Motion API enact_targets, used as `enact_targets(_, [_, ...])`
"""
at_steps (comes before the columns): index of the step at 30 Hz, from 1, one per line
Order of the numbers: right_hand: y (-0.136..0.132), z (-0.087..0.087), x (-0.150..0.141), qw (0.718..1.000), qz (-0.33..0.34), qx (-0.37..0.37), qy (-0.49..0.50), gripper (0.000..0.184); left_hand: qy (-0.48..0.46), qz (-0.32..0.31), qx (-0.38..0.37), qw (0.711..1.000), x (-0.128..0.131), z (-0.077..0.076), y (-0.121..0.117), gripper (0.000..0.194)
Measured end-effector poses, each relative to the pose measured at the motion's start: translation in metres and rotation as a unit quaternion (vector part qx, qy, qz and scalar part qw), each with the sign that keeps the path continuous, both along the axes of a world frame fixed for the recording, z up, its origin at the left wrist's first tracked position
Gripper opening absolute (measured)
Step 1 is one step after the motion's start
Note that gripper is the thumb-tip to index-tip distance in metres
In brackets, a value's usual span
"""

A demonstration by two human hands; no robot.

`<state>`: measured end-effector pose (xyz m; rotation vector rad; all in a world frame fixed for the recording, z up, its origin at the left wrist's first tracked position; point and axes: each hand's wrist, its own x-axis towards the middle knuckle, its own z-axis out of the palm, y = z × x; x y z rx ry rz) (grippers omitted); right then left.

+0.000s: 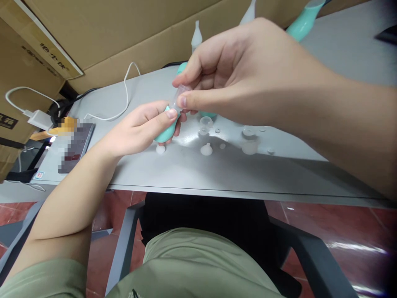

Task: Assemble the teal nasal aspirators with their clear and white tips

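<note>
Two hands (139, 130) (235, 70) hold a rounded teal bulb (165, 133) and translucent tube (176, 99).

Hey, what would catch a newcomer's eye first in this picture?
Probably the teal bulb left of centre, held in the left hand, with the right hand pinching a clear piece at its upper end. Next, perhaps, the small pale pieces on the grey desk, lower in the picture.
</note>
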<state>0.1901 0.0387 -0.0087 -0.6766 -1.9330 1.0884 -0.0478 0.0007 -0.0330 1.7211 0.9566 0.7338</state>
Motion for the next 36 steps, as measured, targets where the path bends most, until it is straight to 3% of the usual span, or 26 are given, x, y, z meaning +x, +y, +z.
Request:
enact_targets(6, [0.001, -0.001, 0.002, 1.000, 0.004, -0.016, 0.008, 0.011, 0.007, -0.009, 0.002, 1.000, 0.000, 0.002, 0.000, 0.050])
enact_targets(10, [0.004, -0.005, 0.003, 0.997, 0.052, -0.046, 0.038, 0.010, 0.006, -0.004, -0.006, 1.000, 0.000, 0.003, -0.002, 0.048])
enact_targets(14, [0.000, -0.006, 0.000, 0.992, 0.058, -0.076, 0.081, 0.013, -0.003, -0.003, 0.035, 0.999, -0.004, 0.004, 0.001, 0.044])
enact_targets(19, [-0.007, -0.007, -0.006, 0.999, -0.011, -0.002, 0.035, 0.012, 0.022, -0.022, 0.085, 0.996, -0.010, 0.001, 0.009, 0.040])
enact_targets(22, [-0.007, -0.010, -0.005, 0.997, -0.041, 0.059, 0.004, 0.005, 0.020, 0.015, 0.121, 0.992, -0.013, -0.002, 0.018, 0.046])
enact_targets(25, [-0.010, -0.013, -0.004, 0.988, -0.081, 0.127, -0.025, 0.030, -0.009, 0.086, 0.206, 0.975, -0.021, -0.003, 0.030, 0.047])
enact_targets(27, [-0.014, -0.016, -0.006, 0.970, -0.088, 0.215, -0.074, 0.032, 0.008, 0.115, 0.237, 0.965, -0.028, -0.003, 0.035, 0.041])
enact_targets(30, [-0.025, -0.021, -0.015, 0.918, -0.015, 0.322, -0.231, 0.023, 0.039, 0.128, 0.249, 0.959, -0.032, -0.002, 0.039, 0.040])
enact_targets(33, [-0.035, -0.026, -0.026, 0.855, 0.063, 0.347, -0.381, 0.029, 0.046, 0.138, 0.250, 0.957, -0.029, -0.005, 0.037, 0.050])
enact_targets(36, [-0.039, -0.027, -0.032, 0.835, 0.084, 0.349, -0.417, 0.029, 0.083, 0.137, 0.259, 0.953, -0.022, -0.007, 0.033, 0.058])
